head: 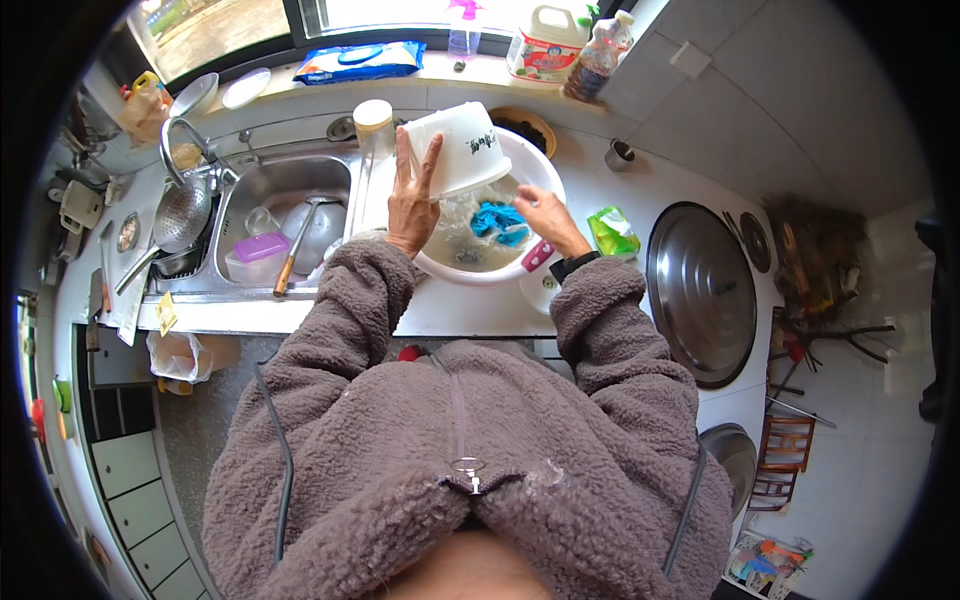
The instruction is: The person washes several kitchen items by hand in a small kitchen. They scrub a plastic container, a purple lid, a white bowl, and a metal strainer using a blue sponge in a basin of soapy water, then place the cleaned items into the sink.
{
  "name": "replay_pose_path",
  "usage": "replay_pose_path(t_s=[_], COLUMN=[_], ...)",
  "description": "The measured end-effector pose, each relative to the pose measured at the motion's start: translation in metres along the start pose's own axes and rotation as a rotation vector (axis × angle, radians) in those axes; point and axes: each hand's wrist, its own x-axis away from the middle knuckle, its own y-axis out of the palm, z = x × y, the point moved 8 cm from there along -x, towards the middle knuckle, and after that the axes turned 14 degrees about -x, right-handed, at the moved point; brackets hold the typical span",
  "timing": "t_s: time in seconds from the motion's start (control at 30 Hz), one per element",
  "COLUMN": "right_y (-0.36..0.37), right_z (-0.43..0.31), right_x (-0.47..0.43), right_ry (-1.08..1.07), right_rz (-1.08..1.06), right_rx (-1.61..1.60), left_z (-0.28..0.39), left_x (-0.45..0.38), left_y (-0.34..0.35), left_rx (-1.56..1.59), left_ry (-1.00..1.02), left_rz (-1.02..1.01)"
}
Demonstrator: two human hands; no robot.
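My left hand [414, 196] grips a white plastic tub [459, 154] and holds it tilted over a large white basin [546, 166]. Dark writing marks the tub's side. Cloudy water lies in the basin, with a bright blue cloth [496, 222] and what looks like clear plastic film. My right hand [546, 216] is over the basin's right side, its fingers curled near the blue cloth; whether they pinch anything cannot be told. A lidded clear jar [373, 126] stands just left of the tub.
On the left, a steel sink [289, 166] holds a ladle [296, 255] and a purple-lidded container [261, 246]; a strainer [182, 217] rests beside it. A green packet [613, 231] and large metal lid [701, 292] lie right. Bottles, including a white jug [546, 46], line the windowsill.
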Motion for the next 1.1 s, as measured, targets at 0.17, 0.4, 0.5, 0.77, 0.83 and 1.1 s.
replay_pose_path(t_s=[0.17,0.4,0.5,0.77,0.83,1.1], right_y=[-0.075,-0.109,-0.087,-0.128,-0.16,-0.148], right_z=[-0.009,0.138,0.203,0.199,0.165,0.042], right_x=[0.033,0.091,0.116,0.136,0.136,0.1], right_ry=[-0.255,0.301,0.604,0.524,0.356,-0.066], right_rz=[0.257,0.183,0.151,0.579,0.668,0.611], right_rx=[0.044,0.438,0.293,-0.028,-0.002,-0.421], left_z=[-0.006,-0.047,-0.052,-0.075,-0.079,-0.068], left_x=[0.016,0.049,0.049,0.058,0.056,0.065], left_y=[0.008,0.055,0.063,0.1,0.106,0.119], left_rx=[0.076,0.616,0.61,0.466,0.465,1.055], left_ry=[-0.045,-0.584,-0.573,-0.686,-0.702,-1.075], left_rz=[-0.022,-0.252,-0.204,-0.43,-0.395,-0.405])
